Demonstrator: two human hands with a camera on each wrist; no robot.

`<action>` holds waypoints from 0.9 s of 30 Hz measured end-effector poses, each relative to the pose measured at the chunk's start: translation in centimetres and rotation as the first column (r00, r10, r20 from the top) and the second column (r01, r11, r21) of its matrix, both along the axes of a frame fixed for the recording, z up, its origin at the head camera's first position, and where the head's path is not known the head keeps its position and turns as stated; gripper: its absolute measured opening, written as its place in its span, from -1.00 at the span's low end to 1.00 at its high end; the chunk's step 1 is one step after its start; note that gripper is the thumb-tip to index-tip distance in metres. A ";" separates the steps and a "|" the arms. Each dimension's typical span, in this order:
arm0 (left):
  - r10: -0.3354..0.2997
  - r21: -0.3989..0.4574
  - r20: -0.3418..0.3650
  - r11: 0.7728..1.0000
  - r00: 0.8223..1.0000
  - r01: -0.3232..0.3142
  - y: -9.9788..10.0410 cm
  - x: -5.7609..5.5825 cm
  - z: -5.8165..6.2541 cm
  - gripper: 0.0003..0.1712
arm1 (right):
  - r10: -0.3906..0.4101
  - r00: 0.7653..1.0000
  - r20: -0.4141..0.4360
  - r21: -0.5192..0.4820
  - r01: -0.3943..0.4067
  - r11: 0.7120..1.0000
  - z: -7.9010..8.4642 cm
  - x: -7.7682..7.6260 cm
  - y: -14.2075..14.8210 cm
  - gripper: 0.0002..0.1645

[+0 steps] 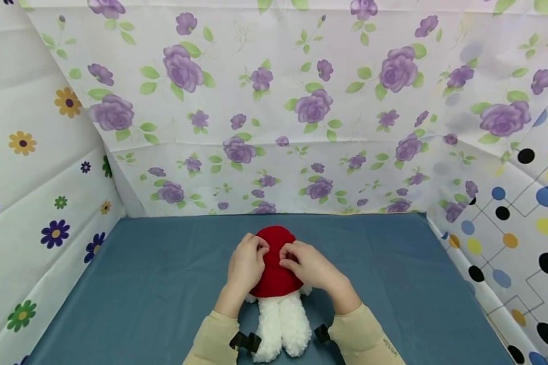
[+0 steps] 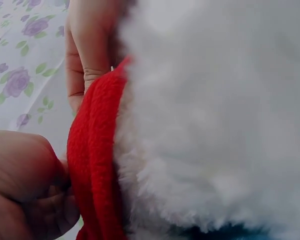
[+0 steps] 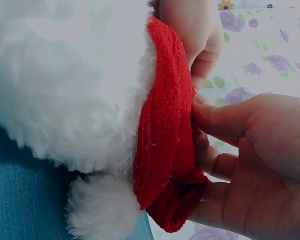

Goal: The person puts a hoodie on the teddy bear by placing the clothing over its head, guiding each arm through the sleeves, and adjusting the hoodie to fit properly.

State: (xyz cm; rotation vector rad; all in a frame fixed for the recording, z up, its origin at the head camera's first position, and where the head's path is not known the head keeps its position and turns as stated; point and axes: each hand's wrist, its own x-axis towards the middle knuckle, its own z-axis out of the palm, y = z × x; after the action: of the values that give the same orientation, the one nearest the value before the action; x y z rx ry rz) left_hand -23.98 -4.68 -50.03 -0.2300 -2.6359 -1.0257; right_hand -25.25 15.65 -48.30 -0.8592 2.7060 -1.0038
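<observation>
A white fluffy plush toy point(image 1: 280, 324) lies on the table, its two legs toward me. Red fleece clothing point(image 1: 274, 284) covers its upper part; the head is hidden in the head view. My left hand point(image 1: 246, 263) pinches the red cloth on the left side with curled fingers. Opposite it, my right hand point(image 1: 308, 263) pinches the same cloth between thumb and fingers. The right wrist view shows a folded red edge point(image 3: 175, 205) by the right fingers and a round white tuft point(image 3: 102, 207) below. In the left wrist view, white fur point(image 2: 215, 125) fills much of the picture.
Blue-grey cloth point(image 1: 164, 284) covers the table. A purple-flowered sheet point(image 1: 274, 126) hangs behind it, with a daisy-print sheet point(image 1: 32, 192) at left and a dotted sheet point(image 1: 520, 243) at right. Black straps point(image 1: 245, 341) sit near the beige cuffs.
</observation>
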 end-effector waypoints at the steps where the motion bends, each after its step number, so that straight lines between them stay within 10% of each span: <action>1: -0.001 -0.006 0.007 1.000 1.000 0.001 0.0 0.0 -0.1 -0.92 | -0.001 1.000 0.003 -0.001 0.001 1.000 0.0 0.0 0.0 -0.91; 10: -0.142 -0.017 0.102 0.989 0.985 0.145 -0.5 0.3 0.4 -0.83 | -0.100 0.994 0.039 -0.075 0.103 0.992 -0.2 -0.3 -0.1 -0.84; 19: -0.406 0.077 0.241 0.913 0.881 0.400 -2.1 0.9 1.4 -0.80 | -0.184 0.982 -0.051 -0.026 0.183 0.983 -0.3 0.1 -0.7 -0.83; 27: -0.408 0.158 0.265 0.912 0.873 0.379 -2.4 0.5 1.2 -0.86 | -0.075 0.996 -0.039 -0.027 0.074 0.997 -0.3 -0.2 -0.3 -0.90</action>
State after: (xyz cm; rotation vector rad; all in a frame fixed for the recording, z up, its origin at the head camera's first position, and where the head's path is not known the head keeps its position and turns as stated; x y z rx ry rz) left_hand -23.52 -7.07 -48.79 -0.6653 -2.8569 -1.4175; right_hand -25.46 15.30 -48.57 -0.7967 2.7830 -1.0497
